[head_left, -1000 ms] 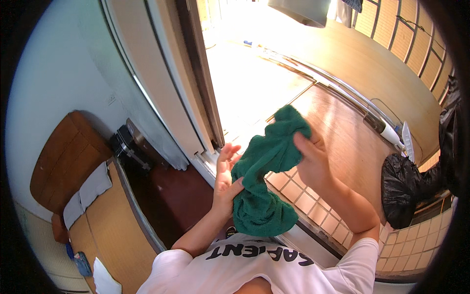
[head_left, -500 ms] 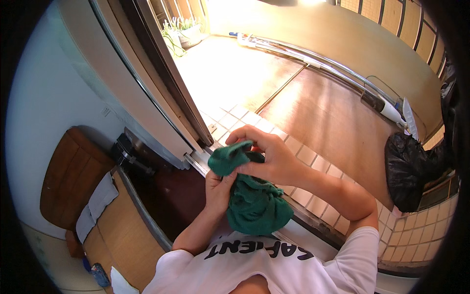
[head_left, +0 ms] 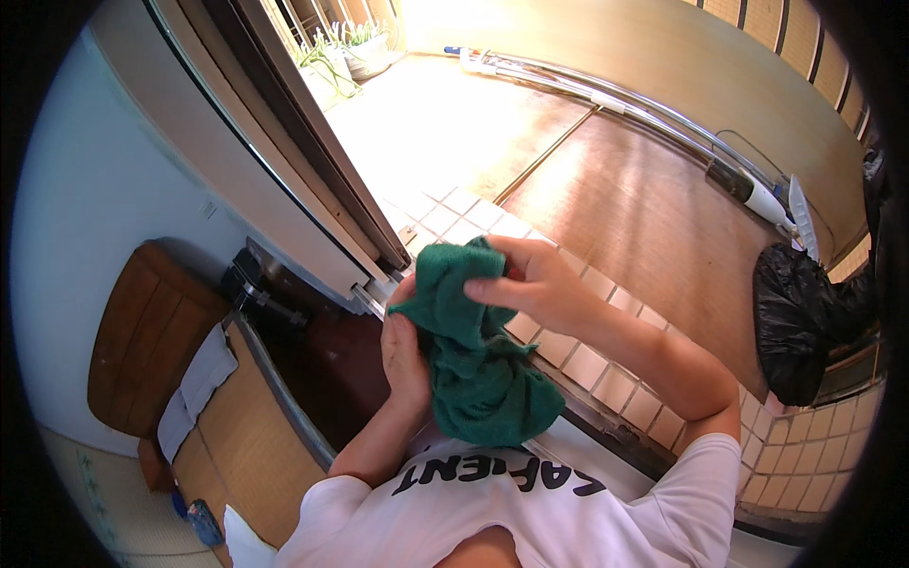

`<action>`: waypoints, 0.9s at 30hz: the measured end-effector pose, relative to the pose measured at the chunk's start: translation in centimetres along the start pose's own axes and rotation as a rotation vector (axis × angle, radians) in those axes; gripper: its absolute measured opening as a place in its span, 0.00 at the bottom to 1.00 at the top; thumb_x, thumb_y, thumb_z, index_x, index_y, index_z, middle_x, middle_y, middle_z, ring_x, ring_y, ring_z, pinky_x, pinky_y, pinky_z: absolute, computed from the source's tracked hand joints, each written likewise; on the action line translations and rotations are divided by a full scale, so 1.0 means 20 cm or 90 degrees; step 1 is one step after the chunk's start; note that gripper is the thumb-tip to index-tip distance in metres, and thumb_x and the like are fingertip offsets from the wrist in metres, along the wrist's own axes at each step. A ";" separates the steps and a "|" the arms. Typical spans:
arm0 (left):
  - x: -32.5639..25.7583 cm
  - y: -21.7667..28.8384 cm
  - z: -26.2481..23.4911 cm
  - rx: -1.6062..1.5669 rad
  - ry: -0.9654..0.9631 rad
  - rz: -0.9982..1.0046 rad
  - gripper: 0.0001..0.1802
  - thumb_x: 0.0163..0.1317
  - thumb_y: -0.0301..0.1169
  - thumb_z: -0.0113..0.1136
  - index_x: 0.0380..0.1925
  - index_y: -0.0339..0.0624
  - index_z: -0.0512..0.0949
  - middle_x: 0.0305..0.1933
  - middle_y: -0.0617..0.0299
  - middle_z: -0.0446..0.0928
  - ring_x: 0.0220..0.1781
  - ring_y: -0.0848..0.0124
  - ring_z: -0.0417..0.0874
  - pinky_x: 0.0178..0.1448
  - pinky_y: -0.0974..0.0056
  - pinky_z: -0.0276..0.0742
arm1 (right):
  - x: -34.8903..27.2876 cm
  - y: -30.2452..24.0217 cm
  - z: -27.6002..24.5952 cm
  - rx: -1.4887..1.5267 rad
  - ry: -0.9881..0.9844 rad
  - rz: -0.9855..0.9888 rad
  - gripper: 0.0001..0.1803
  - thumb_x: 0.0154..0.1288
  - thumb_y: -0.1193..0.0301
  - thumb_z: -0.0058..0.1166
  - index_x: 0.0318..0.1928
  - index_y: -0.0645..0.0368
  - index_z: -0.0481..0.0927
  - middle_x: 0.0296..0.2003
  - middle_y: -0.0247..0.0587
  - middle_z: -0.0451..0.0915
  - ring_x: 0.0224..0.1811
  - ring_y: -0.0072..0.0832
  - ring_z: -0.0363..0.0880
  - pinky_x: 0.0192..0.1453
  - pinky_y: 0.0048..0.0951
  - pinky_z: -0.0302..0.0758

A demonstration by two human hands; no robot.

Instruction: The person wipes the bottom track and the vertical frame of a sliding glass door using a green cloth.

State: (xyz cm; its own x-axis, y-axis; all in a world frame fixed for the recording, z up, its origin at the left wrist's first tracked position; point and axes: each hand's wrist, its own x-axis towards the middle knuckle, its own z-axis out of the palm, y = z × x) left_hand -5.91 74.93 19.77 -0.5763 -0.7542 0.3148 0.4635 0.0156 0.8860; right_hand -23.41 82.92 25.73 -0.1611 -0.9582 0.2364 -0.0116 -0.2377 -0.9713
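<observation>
A dark green cloth (head_left: 488, 393), soft and towel-like, hangs in front of my chest, its lower part bunched close to my white shirt. My right hand (head_left: 540, 284) grips the upper part, thumb in front and fingers behind a fold. On the other side, my left hand (head_left: 407, 355) holds the cloth's edge, with its thumb showing and most fingers hidden behind the fabric. A small bit of red shows beside the right fingers; I cannot make out what it is.
A brown-edged sliding door frame (head_left: 317, 142) rises at the left of the tiled sill (head_left: 578, 355). Beyond lie metal poles (head_left: 653, 114), a black plastic bag (head_left: 791, 322) and potted plants (head_left: 365, 52). Indoors at left stands a bed with a woven mat (head_left: 251, 445) and wooden headboard (head_left: 147, 346).
The upper part of the cloth has been spread out and raised, now showing a broader face. My right thumb has moved onto its front, and my left hand has shifted slightly left.
</observation>
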 end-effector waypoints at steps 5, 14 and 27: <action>0.00 -0.02 -0.04 -0.050 0.051 -0.073 0.23 0.75 0.45 0.43 0.59 0.40 0.69 0.59 0.59 0.71 0.60 0.69 0.71 0.67 0.62 0.65 | 0.03 -0.03 0.00 0.152 0.048 -0.032 0.10 0.67 0.68 0.56 0.42 0.62 0.78 0.32 0.31 0.78 0.36 0.16 0.75 0.42 0.20 0.73; -0.01 0.05 0.05 -0.054 0.084 -0.074 0.19 0.68 0.39 0.59 0.54 0.40 0.72 0.48 0.62 0.77 0.51 0.71 0.77 0.59 0.64 0.74 | 0.07 0.02 0.03 0.074 0.017 -0.078 0.26 0.64 0.64 0.59 0.58 0.62 0.69 0.44 0.41 0.77 0.46 0.25 0.75 0.53 0.27 0.73; -0.18 -0.06 -0.07 0.381 -0.004 0.524 0.28 0.62 0.45 0.56 0.56 0.39 0.67 0.65 0.40 0.59 0.68 0.47 0.62 0.70 0.46 0.57 | 0.30 0.05 0.23 -0.250 0.021 -0.235 0.16 0.63 0.73 0.56 0.50 0.54 0.69 0.41 0.47 0.76 0.44 0.40 0.78 0.48 0.37 0.76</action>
State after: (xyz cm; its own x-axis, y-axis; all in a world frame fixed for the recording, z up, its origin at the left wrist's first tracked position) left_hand -3.51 76.69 17.17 -0.2345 -0.3573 0.9041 0.3066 0.8553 0.4176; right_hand -19.88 76.09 26.23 -0.1074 -0.8151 0.5693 -0.4407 -0.4743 -0.7621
